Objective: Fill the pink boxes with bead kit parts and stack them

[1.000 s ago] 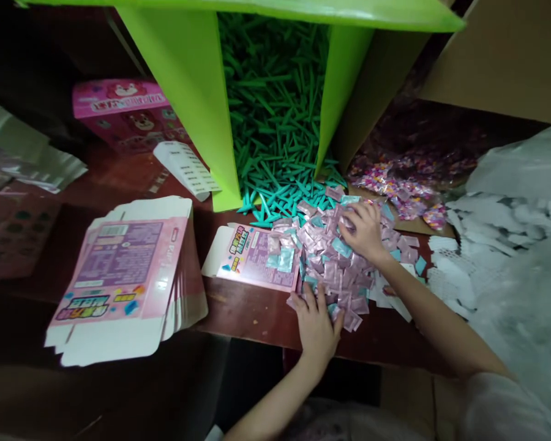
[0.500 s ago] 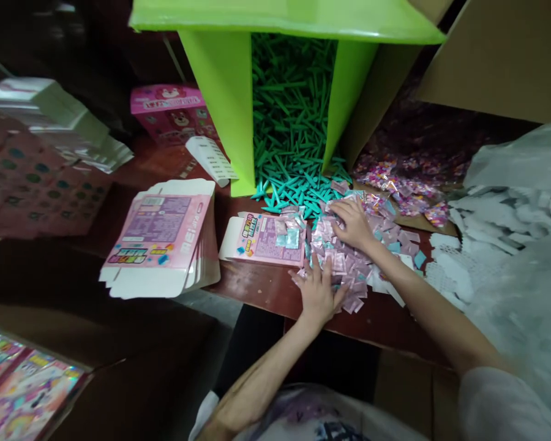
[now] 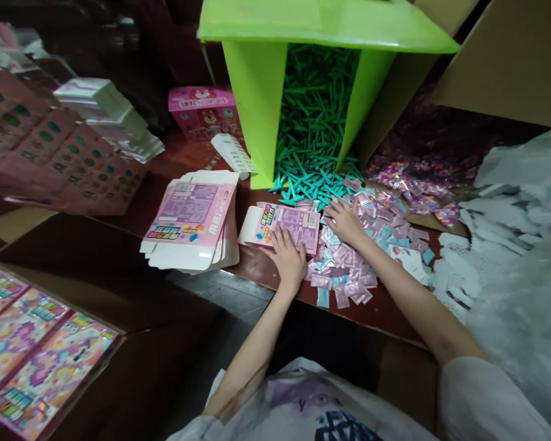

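Note:
My left hand [image 3: 287, 260] rests with spread fingers on the near edge of a small pink and purple printed box [image 3: 305, 223], which lies flat with its white end flap [image 3: 249, 226] open to the left. Over the far left part of a heap of small pink and light blue sachets [image 3: 344, 269] is my right hand [image 3: 344, 222], its fingers stretched out and touching the sachets. Whether a sachet is under its fingertips I cannot tell. Left of the box lies a stack of flat pink cartons [image 3: 195, 214].
A bright green box [image 3: 257, 104] spills green pen-like sticks [image 3: 319, 141] behind the sachets. To the right are bags of colourful bits [image 3: 404, 180] and white pieces [image 3: 496, 220] beside clear plastic. Packed printed boxes [image 3: 50, 361] sit in a carton at lower left.
My left hand has moved left from the sachets onto the printed box. Sachets that lay on top of the box are no longer seen there. The view has turned left.

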`<state>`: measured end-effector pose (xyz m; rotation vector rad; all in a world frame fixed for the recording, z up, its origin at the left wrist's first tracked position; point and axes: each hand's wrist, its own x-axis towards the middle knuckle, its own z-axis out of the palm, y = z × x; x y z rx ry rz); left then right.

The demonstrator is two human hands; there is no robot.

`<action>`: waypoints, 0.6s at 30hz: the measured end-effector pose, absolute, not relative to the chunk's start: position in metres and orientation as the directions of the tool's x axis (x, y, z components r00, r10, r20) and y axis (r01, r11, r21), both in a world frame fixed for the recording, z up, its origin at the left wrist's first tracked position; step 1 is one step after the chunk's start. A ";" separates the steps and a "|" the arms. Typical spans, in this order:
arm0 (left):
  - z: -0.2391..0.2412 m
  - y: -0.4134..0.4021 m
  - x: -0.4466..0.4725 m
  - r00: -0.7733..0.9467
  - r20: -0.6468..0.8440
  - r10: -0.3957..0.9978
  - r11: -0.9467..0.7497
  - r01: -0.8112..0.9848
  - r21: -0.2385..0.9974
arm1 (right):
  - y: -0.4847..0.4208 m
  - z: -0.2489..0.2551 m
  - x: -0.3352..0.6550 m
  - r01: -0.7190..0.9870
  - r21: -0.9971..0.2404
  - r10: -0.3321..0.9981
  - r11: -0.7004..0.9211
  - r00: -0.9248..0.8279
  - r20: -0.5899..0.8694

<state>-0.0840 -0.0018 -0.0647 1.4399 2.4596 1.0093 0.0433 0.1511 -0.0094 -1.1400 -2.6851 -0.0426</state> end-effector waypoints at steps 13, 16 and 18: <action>-0.144 -0.170 -0.058 -0.070 0.459 0.886 -0.294 0.679 0.672 | -0.048 0.011 0.140 0.806 -0.443 0.677 0.394 0.071 0.732; -0.157 -0.186 -0.057 0.041 0.038 0.998 -0.056 0.735 0.676 | -0.145 -0.050 0.187 0.743 -0.667 0.640 0.053 0.488 0.594; -0.157 -0.170 -0.065 0.021 -0.040 0.999 0.010 0.762 0.648 | -0.203 -0.093 0.208 0.593 -0.786 0.669 -0.177 0.658 0.346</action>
